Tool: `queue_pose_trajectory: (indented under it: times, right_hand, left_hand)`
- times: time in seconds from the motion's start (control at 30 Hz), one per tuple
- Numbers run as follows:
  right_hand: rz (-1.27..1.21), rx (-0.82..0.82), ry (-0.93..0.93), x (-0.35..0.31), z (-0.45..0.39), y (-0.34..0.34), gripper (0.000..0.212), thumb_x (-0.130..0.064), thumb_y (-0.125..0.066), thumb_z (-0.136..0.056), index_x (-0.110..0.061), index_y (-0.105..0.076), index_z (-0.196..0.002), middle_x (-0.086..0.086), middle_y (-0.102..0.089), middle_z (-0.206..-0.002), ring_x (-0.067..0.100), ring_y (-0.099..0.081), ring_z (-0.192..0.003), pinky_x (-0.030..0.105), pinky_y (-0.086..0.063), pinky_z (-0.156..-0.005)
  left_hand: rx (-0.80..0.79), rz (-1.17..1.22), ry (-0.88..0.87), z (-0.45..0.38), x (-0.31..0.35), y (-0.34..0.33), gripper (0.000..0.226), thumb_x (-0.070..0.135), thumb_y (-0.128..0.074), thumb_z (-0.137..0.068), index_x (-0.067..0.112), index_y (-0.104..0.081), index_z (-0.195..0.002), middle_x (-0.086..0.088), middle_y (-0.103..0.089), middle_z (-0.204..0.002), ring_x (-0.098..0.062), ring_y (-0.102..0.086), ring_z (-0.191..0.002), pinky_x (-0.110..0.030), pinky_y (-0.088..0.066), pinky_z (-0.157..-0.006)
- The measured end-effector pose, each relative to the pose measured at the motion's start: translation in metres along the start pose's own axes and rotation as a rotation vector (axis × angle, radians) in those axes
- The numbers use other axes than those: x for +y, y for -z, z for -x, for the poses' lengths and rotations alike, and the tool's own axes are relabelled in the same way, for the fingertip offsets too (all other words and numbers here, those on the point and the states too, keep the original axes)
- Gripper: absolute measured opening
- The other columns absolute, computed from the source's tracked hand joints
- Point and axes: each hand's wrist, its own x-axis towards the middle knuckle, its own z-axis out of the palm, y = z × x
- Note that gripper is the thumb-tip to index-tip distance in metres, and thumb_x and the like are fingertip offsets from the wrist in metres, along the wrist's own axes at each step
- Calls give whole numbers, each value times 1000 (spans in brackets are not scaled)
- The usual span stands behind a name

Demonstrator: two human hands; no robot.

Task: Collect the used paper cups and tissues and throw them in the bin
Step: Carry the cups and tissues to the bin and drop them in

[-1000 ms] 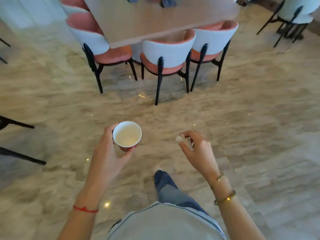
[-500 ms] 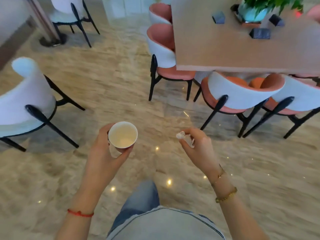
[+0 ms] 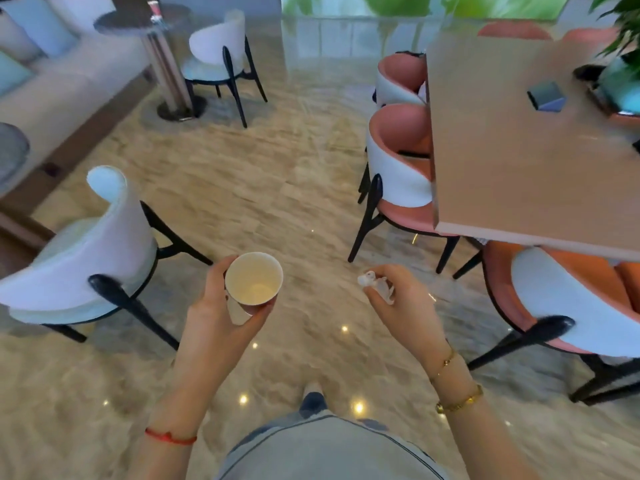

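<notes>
An empty white paper cup (image 3: 253, 278) stands upright in my left hand (image 3: 215, 315), which is wrapped around its side at waist height. My right hand (image 3: 401, 306) pinches a small crumpled white tissue (image 3: 375, 285) between thumb and fingers. Both hands are held out in front of me over the marble floor, about a cup's width apart. No bin shows in this view.
A wooden table (image 3: 519, 161) with a small dark box (image 3: 546, 95) stands at the right, ringed by pink-and-white chairs (image 3: 398, 168). A white chair (image 3: 86, 258) is close on my left. Farther back stand a sofa (image 3: 62, 88), a pedestal table (image 3: 166, 71) and another chair (image 3: 218, 53).
The view has swung left: the table and pink chairs slid to the right, and the sofa and pedestal table came into sight. Both hands kept their hold on the cup and tissue.
</notes>
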Motion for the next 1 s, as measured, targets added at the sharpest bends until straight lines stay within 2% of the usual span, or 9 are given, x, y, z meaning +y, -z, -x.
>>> queue_pose_trajectory:
  times: [0.2, 0.33, 0.43, 0.53, 0.6, 0.73, 0.83, 1.0]
  right_hand:
    - [-30, 7, -14, 16, -127, -11, 16, -17, -68, -87, -17, -65, -103, -10, -62, -97, 5, -52, -88, 21, -40, -78]
    - [-33, -6, -48, 47, -203, -21, 18, -19, -69, -86, -19, -65, -103, -10, -61, -96, -3, -50, -84, 12, -36, -74]
    - [-44, 5, -65, 74, -270, -27, 17, -18, -69, -86, -17, -65, -102, -8, -62, -96, 0, -50, -83, 16, -38, -74]
    - [-71, 35, -73, 96, -342, -25, 16, -18, -69, -86, -17, -65, -102, -8, -63, -96, 2, -54, -85, 13, -37, -73]
    - [-77, 58, -72, 111, -395, -19, 14, -20, -68, -86, -17, -65, -100, -8, -64, -94, 3, -55, -85, 12, -38, -72]
    - [-76, 105, -69, 135, -499, -2, 14, -20, -68, -86, -18, -65, -100, -9, -65, -96, 2, -52, -82, 18, -38, -72]
    - [-28, 103, -42, 149, -570, 7, 15, -20, -68, -87, -18, -64, -101, -6, -64, -96, 12, -56, -86, 26, -43, -74]
    - [-6, 84, -40, 168, -668, -2, 17, -22, -67, -87, -17, -63, -103, -5, -63, -95, 14, -57, -89, 32, -49, -77]
  left_hand:
    - [-30, -24, -3, -140, -13, -24, 75, 35, -83, -69, 29, -39, -130, 16, -51, -110, -8, -55, -92, -11, -41, -66]
    - [-40, -5, -7, -226, -21, -55, 76, 36, -83, -69, 28, -40, -131, 16, -52, -116, -4, -54, -98, -12, -43, -73]
    - [-50, -13, -2, -295, -27, -87, 76, 31, -84, -69, 24, -41, -131, 14, -51, -117, -10, -56, -100, -16, -44, -73]
    - [-63, -16, -27, -366, -23, -121, 75, 29, -84, -69, 21, -42, -130, 11, -51, -117, -15, -57, -102, -21, -45, -76]
    - [-74, -20, -39, -420, -16, -142, 75, 32, -83, -70, 21, -42, -131, 11, -51, -117, -14, -57, -101, -17, -44, -75]
    - [-66, -17, -43, -516, -1, -174, 75, 37, -82, -71, 26, -40, -132, 13, -51, -116, -11, -57, -99, -7, -40, -66]
    - [-79, 19, -38, -575, 2, -192, 74, 35, -82, -71, 27, -40, -132, 14, -50, -118, -9, -55, -100, -6, -42, -71]
    - [-80, 48, -7, -663, -11, -222, 72, 34, -82, -72, 30, -40, -130, 14, -52, -119, -8, -55, -101, -9, -43, -77]
